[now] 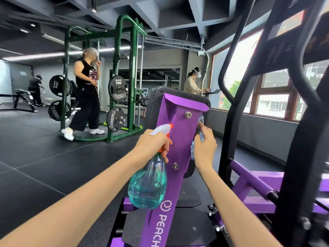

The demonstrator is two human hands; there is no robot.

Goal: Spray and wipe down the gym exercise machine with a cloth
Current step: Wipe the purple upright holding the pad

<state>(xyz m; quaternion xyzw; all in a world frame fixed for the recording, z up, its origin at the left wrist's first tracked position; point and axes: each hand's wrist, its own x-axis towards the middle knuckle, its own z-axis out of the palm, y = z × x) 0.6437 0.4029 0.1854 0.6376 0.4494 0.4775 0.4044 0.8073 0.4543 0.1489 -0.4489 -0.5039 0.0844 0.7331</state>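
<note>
Gripping the neck of the translucent teal plastic spray bottle [147,184], the left hand [153,145] has its fingers curled just under the white-and-orange trigger head; the nozzle points at the purple painted metal backing plate of the exercise machine [178,125], close to its left edge. The right hand [204,148] is bunched round a small blue-and-white cloth [201,121], fingers curled, and presses it against the plate's right edge, beside the black textured pad [154,104] bolted behind it.

The bottle looks rather more than half full, so it is probably bottom-heavy and will swing below the fist; the neck, where it is held now, seems the sound place to take it, with a finger free for the trigger; wet plastic may turn slippery. The cloth is soft and limp, so it needs to be wadded in the palm and pushed flat rather than pinched by a corner. The plate is rigid and smooth and should take firm pressure; its two bolt heads and folded edges are likely to snag the cloth; the pad's rough weave will probably drag more.
</note>
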